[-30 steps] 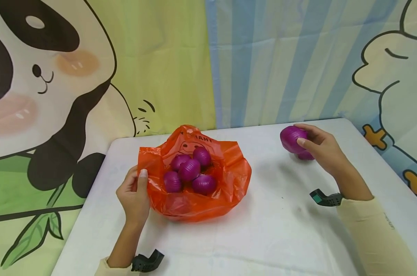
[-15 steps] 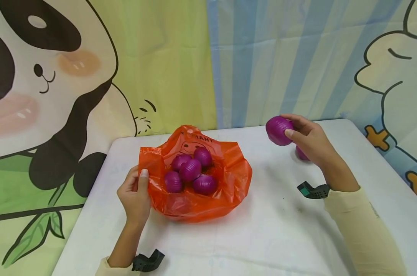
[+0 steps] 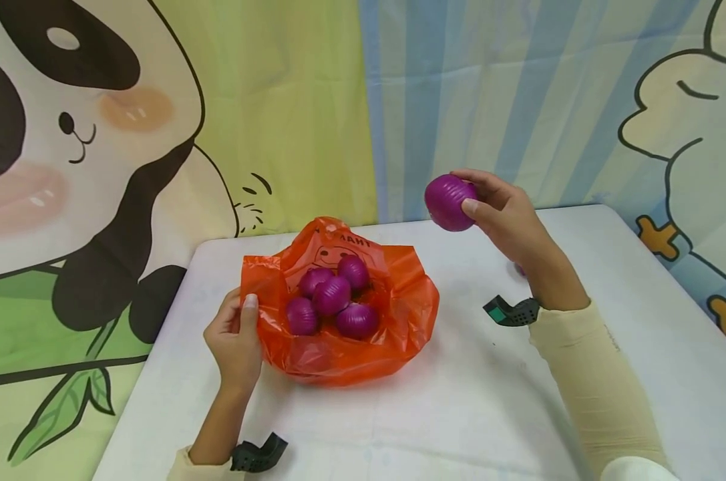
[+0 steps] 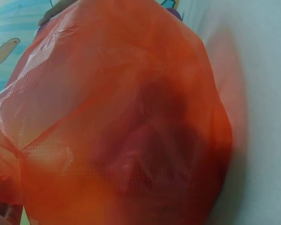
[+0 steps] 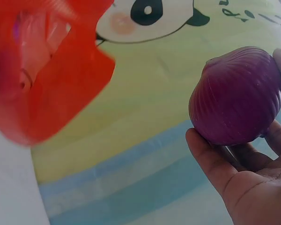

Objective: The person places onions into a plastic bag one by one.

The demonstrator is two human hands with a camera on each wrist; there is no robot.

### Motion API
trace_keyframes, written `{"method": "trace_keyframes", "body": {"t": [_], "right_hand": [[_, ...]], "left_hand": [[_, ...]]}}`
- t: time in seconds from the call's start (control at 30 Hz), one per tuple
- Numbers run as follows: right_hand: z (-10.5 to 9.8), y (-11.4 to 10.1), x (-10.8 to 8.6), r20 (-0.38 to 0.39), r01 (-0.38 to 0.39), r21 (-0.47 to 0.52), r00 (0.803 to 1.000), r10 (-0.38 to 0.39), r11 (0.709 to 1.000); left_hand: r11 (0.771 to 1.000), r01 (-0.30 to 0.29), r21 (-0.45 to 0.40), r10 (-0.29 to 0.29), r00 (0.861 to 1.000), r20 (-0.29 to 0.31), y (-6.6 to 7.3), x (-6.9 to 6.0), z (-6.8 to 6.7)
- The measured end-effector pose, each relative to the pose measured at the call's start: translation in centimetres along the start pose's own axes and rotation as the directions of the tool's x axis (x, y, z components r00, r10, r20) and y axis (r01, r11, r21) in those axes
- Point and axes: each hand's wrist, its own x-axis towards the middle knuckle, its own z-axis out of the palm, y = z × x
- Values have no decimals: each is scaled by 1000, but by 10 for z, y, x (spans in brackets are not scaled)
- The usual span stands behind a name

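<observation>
My right hand (image 3: pixel 509 217) grips a purple onion (image 3: pixel 449 202) between thumb and fingers, raised above the back of the table to the right of the bag. The same onion (image 5: pixel 239 96) fills the right side of the right wrist view. My left hand (image 3: pixel 236 341) pinches the left rim of an orange plastic bag (image 3: pixel 393 354), thumb outside facing me. Inside the open-mouthed bag lie several purple onions (image 3: pixel 331 296). In the left wrist view the bag's side (image 4: pixel 117 117) covers most of the picture, and the onions show only as a dark shape through it.
Behind my right wrist, another onion (image 3: pixel 519 268) sits on the table, mostly hidden. The white-covered table (image 3: pixel 399 427) ends at a printed cloth backdrop (image 3: pixel 290 120) with a panda. A black band is on each wrist.
My right hand has lifted the onion off the right rear of the table and carried it left and up toward the bag. The left hand and bag have stayed in place.
</observation>
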Motion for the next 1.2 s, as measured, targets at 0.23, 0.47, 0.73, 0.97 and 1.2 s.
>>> {"method": "trace_keyframes", "body": {"t": [0.23, 0.47, 0.73, 0.97, 1.2], "right_hand": [[23, -4, 12, 76, 63, 95, 995, -70, 993], [47, -5, 22, 128, 63, 46, 989, -68, 997], [86, -11, 39, 227, 64, 1, 972, -62, 998], [118, -3, 51, 314, 71, -50, 948, -52, 996], [133, 15, 53, 363, 30, -138, 931, 22, 990]], "left_hand": [[999, -2, -53, 2, 1000, 10, -1, 0, -1], [998, -4, -60, 4, 1000, 2, 0, 0, 1], [998, -8, -61, 9, 1000, 3, 0, 1, 0], [998, -14, -61, 15, 1000, 1, -1, 1, -1], [998, -11, -57, 11, 1000, 1, -2, 2, -3]]}}
